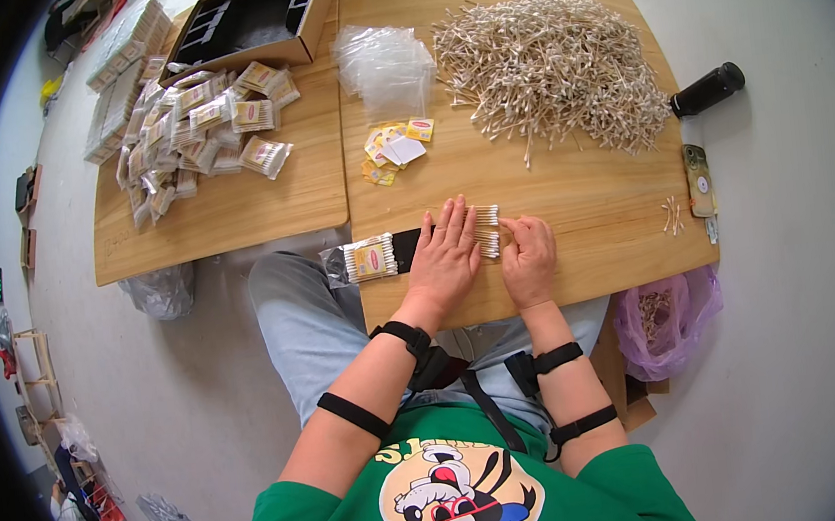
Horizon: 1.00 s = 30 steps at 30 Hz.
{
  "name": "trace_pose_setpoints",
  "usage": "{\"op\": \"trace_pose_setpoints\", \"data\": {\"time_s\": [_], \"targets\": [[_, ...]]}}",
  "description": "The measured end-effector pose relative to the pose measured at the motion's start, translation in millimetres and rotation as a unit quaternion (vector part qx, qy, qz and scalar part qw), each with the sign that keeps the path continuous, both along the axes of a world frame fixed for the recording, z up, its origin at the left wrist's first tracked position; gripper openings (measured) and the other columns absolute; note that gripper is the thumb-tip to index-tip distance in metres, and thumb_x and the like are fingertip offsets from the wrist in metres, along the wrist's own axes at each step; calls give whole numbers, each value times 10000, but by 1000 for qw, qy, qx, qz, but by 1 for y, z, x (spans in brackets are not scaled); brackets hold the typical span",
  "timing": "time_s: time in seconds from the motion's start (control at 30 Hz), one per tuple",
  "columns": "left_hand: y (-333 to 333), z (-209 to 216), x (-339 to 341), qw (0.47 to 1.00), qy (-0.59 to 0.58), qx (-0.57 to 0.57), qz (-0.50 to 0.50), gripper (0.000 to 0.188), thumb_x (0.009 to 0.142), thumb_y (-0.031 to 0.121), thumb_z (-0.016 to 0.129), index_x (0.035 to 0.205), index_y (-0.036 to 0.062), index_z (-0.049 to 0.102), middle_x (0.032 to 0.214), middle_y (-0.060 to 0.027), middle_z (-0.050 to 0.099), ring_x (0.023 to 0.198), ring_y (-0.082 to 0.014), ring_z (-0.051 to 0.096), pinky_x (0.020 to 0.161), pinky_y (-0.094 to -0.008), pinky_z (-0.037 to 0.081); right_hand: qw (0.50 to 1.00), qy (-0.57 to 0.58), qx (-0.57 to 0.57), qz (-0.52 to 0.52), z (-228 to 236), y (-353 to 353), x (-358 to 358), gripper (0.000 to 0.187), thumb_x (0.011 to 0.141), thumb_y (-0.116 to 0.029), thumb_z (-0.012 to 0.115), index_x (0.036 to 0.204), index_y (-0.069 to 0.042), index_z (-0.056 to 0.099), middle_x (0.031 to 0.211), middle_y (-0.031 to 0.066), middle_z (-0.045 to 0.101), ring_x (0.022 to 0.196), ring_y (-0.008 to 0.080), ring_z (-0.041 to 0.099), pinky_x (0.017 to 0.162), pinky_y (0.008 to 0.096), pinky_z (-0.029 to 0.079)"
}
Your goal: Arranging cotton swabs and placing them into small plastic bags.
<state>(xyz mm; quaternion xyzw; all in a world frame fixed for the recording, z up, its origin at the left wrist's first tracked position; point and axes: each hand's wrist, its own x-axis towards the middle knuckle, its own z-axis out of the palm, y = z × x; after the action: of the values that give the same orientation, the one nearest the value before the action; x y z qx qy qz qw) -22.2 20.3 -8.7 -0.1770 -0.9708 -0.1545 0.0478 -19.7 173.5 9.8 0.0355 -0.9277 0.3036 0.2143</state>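
Note:
My left hand (pixel 446 263) lies flat, fingers stretched out, over a row of cotton swabs (pixel 488 232) on a black strip (pixel 406 249). The swabs' right ends stick out past my fingers; the rest of the row is hidden. At the right ends of that row is my right hand (pixel 530 262), its fingers curled in. Whether anything is pinched there is hidden. Left of my left hand, a bundle of swabs with a yellow-and-white card (pixel 370 259) lies at the table's front edge, a clear bag (pixel 335 266) around its left end.
A big heap of loose swabs (pixel 555 66) covers the back right. Clear bags (pixel 387 70) and small cards (pixel 397 149) lie beside it. Packed swab bags (pixel 208 120) and an open carton (pixel 311 45) fill the left table. A black bottle (pixel 710 89) and phone (pixel 698 180) edge the right.

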Motion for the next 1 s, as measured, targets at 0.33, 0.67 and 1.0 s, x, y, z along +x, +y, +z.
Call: {"op": "trace_pose_setpoints", "data": {"time_s": [0.33,0.67,1.0], "targets": [[-1,1,1,1000,1,19,1,580,976,342,475,1479,71,374,1570,-116,305,1460,-236,268,1194,-455,173,999,-20,25,8,-2,1,0,232,760,-42,585,949,-104,704,961,66,584,1015,273,553,905,412,448],[-2,1,-1,1000,4,14,2,585,975,350,462,1482,74,372,1571,-104,306,1462,-226,263,1198,-459,167,998,-49,29,10,-1,0,-2,267,764,-51,587,997,-118,699,1048,70,599,1054,279,552,925,420,435],[-1,4,1,1000,7,14,6,556,979,319,468,1469,70,389,1563,-113,318,1454,-238,281,1189,-456,194,971,-89,-20,223,22,28,-50,235,760,8,551,919,-14,722,1072,114,696,1023,295,614,918,383,501]]}}
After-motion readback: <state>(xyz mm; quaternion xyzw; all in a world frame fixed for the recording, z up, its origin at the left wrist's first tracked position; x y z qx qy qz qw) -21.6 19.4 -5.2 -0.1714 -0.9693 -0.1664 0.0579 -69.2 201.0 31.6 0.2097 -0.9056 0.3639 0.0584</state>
